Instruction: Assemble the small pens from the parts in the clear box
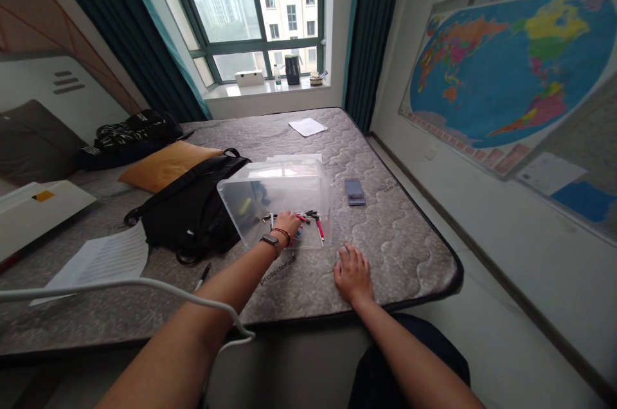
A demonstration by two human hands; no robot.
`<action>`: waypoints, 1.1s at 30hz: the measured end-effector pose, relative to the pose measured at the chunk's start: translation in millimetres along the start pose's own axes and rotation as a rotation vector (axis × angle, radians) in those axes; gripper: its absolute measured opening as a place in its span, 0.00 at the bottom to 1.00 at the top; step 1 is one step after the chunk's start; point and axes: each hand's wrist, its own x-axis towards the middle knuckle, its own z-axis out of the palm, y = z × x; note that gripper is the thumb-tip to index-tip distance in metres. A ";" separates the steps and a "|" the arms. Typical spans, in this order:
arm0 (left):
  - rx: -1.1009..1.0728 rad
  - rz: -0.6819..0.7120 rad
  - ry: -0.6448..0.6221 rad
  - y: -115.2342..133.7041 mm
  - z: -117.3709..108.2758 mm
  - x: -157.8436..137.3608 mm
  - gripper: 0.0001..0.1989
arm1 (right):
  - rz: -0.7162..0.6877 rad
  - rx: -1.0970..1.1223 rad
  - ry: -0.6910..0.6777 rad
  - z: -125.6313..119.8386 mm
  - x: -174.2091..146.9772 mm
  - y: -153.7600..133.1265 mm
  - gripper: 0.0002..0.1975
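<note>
A clear plastic bin lies tipped on its side on the mattress, its opening toward me. Inside it, my left hand reaches down with fingers curled among several pens; what they grip, if anything, is hidden. A red pen lies to the right of that hand, and dark pens lie behind it. My right hand rests palm down on the mattress, fingers spread and holding nothing. Beyond it is a small dark translucent case.
A black backpack lies left of the bin, by an orange cushion. Paper, a pen and a white cable are nearer on the left. The mattress ends at the right; another sheet lies farther back.
</note>
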 end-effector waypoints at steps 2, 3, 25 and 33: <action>0.011 0.004 -0.016 -1.4 1.7 3.5 0.13 | 0.002 0.008 -0.002 -0.2 0.2 0.1 0.19; 0.015 0.005 -0.020 -2.2 2.1 4.3 0.13 | 0.002 0.011 -0.001 -0.2 0.3 0.1 0.19; -1.286 -0.298 0.374 -38.7 32.6 -139.8 0.19 | 0.010 0.013 0.006 2.3 0.0 1.3 0.19; -0.973 -0.611 0.472 -37.0 114.3 -222.7 0.16 | -0.002 -0.025 0.001 1.9 -1.4 -0.7 0.18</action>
